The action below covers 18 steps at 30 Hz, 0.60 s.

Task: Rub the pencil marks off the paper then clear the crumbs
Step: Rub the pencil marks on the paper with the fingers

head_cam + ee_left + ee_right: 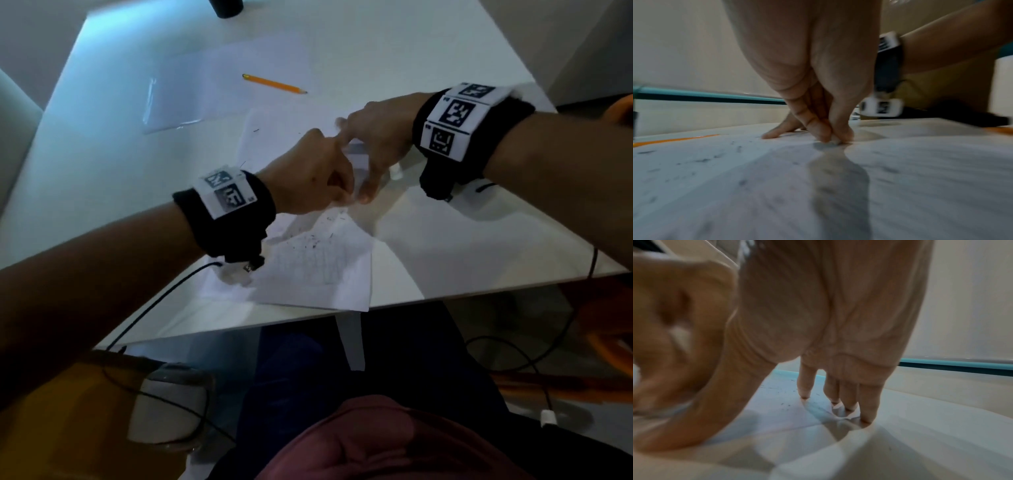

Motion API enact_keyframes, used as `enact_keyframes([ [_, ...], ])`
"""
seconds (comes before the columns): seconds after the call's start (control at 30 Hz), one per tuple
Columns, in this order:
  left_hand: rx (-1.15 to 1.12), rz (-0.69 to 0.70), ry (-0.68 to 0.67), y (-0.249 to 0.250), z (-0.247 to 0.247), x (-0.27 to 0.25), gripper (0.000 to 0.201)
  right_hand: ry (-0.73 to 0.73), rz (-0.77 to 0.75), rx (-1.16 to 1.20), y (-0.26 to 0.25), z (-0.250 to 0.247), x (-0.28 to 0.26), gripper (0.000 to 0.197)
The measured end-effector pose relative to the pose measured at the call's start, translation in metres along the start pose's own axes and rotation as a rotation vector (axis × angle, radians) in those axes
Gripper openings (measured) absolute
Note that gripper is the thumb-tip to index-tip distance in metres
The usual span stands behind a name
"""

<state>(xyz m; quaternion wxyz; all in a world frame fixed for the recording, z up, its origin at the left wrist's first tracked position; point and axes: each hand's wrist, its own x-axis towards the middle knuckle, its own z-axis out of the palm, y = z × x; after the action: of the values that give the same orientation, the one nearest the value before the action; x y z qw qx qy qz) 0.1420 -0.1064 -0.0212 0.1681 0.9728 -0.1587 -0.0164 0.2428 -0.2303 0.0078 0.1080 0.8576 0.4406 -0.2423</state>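
Observation:
A white paper sheet (308, 270) with faint pencil marks lies near the table's front edge. Dark eraser crumbs (315, 240) are scattered across its middle. My left hand (344, 195) pinches a small white eraser (835, 141) between thumb and fingers, its tip down on the paper (920, 162). Just to the right, my right hand (368, 154) presses straight, spread fingers (847, 399) onto the sheet, which wrinkles under the fingertips. In the right wrist view the left hand (674, 337) is a blur beside the right thumb. Most of the eraser is hidden by the fingers.
A yellow pencil (274, 84) lies on a second pale sheet (205, 96) farther back. A dark cup (226, 7) stands at the table's (462, 240) far edge. A black cable (164, 291) runs from my left wrist over the front edge.

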Motion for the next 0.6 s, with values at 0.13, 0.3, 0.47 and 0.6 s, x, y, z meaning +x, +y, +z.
enact_keyframes([
  [0.13, -0.037, 0.055, -0.196, 0.017, 0.004, -0.035, 0.004, -0.027, 0.014, -0.051, 0.001, 0.001, 0.001, 0.137],
  [0.3, 0.024, -0.014, 0.016, 0.000, -0.009, 0.009, 0.011, -0.010, 0.012, 0.010, -0.002, -0.003, -0.005, 0.091],
  [0.47, 0.023, -0.002, -0.027, 0.002, -0.002, 0.008, 0.009, -0.016, 0.000, -0.024, 0.001, -0.001, -0.001, 0.093],
  [0.6, -0.043, 0.069, -0.169, 0.013, 0.004, -0.033, 0.005, -0.024, 0.007, -0.089, 0.004, 0.001, 0.002, 0.129],
])
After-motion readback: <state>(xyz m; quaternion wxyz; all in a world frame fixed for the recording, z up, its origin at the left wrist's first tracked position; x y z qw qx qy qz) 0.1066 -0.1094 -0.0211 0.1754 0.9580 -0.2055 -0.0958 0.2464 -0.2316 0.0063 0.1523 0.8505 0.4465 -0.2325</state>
